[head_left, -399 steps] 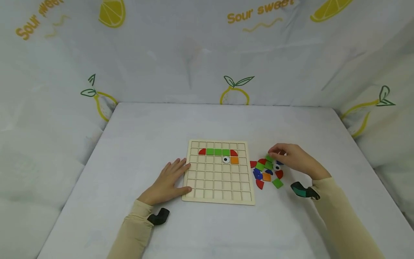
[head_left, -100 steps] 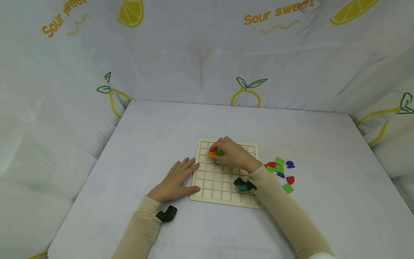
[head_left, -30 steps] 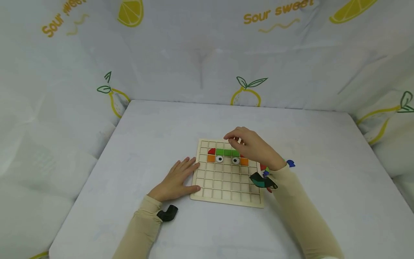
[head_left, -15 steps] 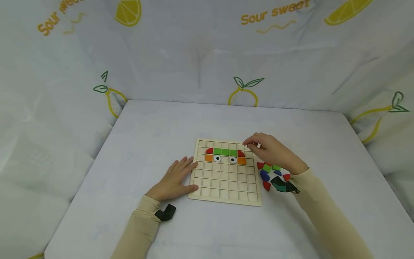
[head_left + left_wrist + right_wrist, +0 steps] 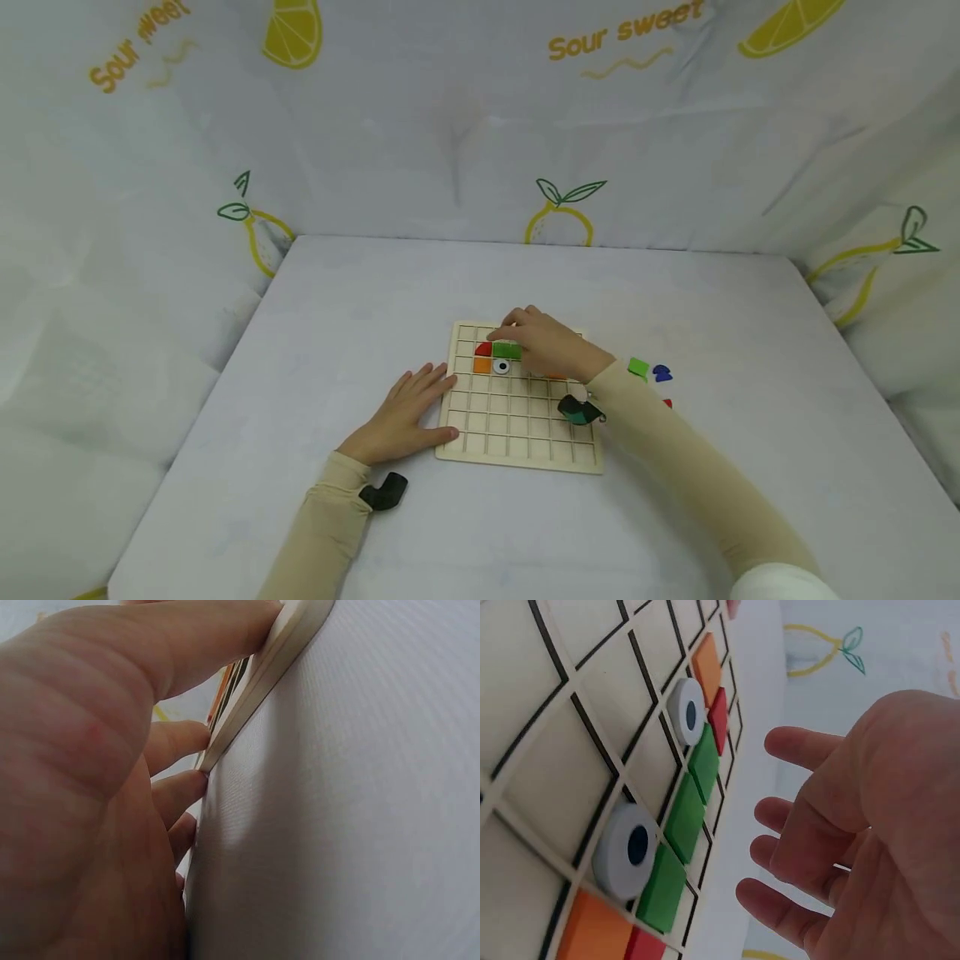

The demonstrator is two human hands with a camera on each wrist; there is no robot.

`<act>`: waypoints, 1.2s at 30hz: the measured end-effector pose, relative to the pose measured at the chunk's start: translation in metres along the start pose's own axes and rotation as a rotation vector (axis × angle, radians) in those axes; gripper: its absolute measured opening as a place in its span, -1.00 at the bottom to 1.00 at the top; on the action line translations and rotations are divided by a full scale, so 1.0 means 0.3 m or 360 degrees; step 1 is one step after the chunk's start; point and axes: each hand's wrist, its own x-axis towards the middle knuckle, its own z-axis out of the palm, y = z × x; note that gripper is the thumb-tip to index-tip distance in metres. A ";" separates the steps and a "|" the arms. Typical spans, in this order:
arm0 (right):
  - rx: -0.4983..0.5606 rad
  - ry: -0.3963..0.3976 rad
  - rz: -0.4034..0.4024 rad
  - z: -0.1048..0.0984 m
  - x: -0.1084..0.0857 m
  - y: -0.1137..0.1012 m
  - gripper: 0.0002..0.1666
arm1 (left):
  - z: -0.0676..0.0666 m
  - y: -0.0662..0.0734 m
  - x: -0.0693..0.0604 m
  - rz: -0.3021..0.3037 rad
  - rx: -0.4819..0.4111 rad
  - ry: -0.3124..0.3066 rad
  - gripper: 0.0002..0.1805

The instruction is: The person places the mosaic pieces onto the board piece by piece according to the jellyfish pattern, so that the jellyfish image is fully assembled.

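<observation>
A pale wooden grid board [image 5: 498, 425] lies on the white table. My left hand [image 5: 397, 421] rests spread at its left edge, with thumb and fingertips touching the rim [image 5: 259, 686]. Over the upper part of the board hovers my right hand [image 5: 551, 346], fingers loosely bent and nothing between them in the right wrist view. Under and beside it sit a red quarter-round piece [image 5: 483, 349], a row of green squares [image 5: 684, 817], an orange square [image 5: 482, 365] and a round eye piece [image 5: 502, 366]. A second eye piece [image 5: 626, 851] shows in the right wrist view.
Right of the board lie loose pieces: a green square [image 5: 638, 367], blue half-rounds [image 5: 662, 373] and a bit of red [image 5: 667, 403]. The right sleeve [image 5: 675, 450] hides others. A white cloth wall with lemon prints stands behind the table.
Since half a second ago my right hand has swung left from the board's upper right corner over the pieces. Across the earlier frames, a second eye and orange square joined the board. Left hand stays.
</observation>
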 end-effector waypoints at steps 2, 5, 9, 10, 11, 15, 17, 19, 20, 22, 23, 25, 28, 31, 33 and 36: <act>-0.0061 -0.0027 -0.0036 0.019 0.035 -0.013 -0.31 | 0.000 -0.003 -0.001 0.0001 -0.0003 0.0000 -0.09; -0.0119 -0.0067 -0.0048 0.038 0.065 -0.027 -0.33 | -0.005 -0.004 0.000 0.0009 -0.0010 -0.0010 -0.09; -0.0143 -0.0049 -0.0037 0.049 0.070 -0.030 -0.41 | -0.006 0.000 0.007 0.0024 -0.0003 -0.0009 -0.09; -0.0136 -0.0039 -0.0035 0.052 0.070 -0.029 -0.41 | -0.006 0.000 0.008 0.0014 0.0014 -0.0015 -0.08; -0.0127 -0.0027 -0.0038 0.055 0.070 -0.027 -0.42 | -0.005 -0.002 0.009 0.0003 0.0027 -0.0020 -0.08; -0.0012 0.0016 -0.0007 0.048 0.056 -0.025 -0.43 | -0.001 -0.006 0.010 -0.0022 0.0030 -0.0029 -0.07; 0.0074 0.0043 0.0010 0.034 0.038 -0.019 -0.46 | 0.001 -0.007 0.010 -0.0021 0.0015 -0.0027 -0.08; 0.0220 0.0065 0.0031 0.014 0.010 -0.011 -0.52 | 0.002 -0.008 0.009 -0.0026 0.0012 -0.0025 -0.08; 0.0309 0.0070 0.0046 0.002 -0.008 -0.005 -0.55 | 0.001 -0.007 0.008 -0.0034 0.0015 -0.0030 -0.07; 0.0468 0.0072 0.0101 -0.021 -0.052 0.008 -0.60 | 0.000 -0.005 0.007 -0.0028 0.0017 -0.0018 -0.08; 0.0542 0.0081 0.0121 -0.033 -0.076 0.014 -0.62 | -0.001 -0.004 0.006 -0.0025 0.0017 -0.0013 -0.08; 0.0644 0.0091 0.0161 -0.056 -0.125 0.024 -0.62 | -0.003 -0.002 0.004 -0.0020 0.0020 -0.0003 -0.08; 0.0638 0.0117 0.0205 -0.077 -0.189 0.042 -0.62 | -0.006 -0.002 0.002 -0.0011 0.0032 0.0012 -0.09; 0.0577 0.0140 0.0275 -0.087 -0.245 0.070 -0.62 | -0.007 0.001 0.001 -0.0011 0.0013 0.0014 -0.10; 0.0551 0.0154 0.0343 -0.089 -0.282 0.094 -0.60 | -0.007 0.004 0.001 -0.0008 -0.0007 0.0007 -0.10; 0.0524 0.0184 0.0432 -0.087 -0.337 0.135 -0.58 | -0.007 0.008 0.000 -0.0007 -0.0024 -0.0004 -0.09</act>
